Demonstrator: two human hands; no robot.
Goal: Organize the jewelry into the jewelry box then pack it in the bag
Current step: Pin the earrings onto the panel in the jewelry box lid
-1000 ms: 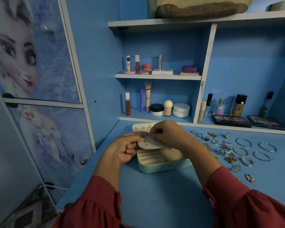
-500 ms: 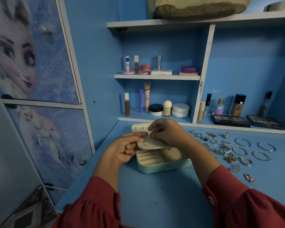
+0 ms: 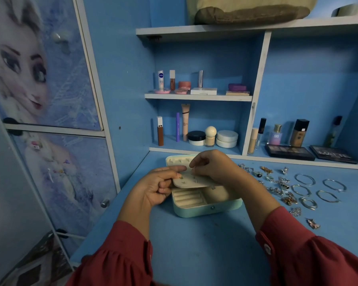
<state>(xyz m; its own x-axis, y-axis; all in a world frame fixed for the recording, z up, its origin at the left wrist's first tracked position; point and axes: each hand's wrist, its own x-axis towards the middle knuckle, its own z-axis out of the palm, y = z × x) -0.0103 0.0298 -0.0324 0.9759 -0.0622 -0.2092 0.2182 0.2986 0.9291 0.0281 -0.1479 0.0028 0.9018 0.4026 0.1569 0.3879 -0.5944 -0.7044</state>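
1. At frame centre, a cream earring panel (image 3: 191, 180) is pinched at its edge by the left hand (image 3: 155, 187) above the open jewelry box (image 3: 205, 205) on the bench (image 3: 215, 244).
2. The right hand (image 3: 213, 166), fingers curled, is pressed onto the panel; any object held cannot be told.
3. Loose jewelry (image 3: 293, 188) is spread at centre right.

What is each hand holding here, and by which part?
The left hand pinches the cream earring panel by its left edge, above the open jewelry box. The right hand works at the panel's top; whether it pinches an earring cannot be told.
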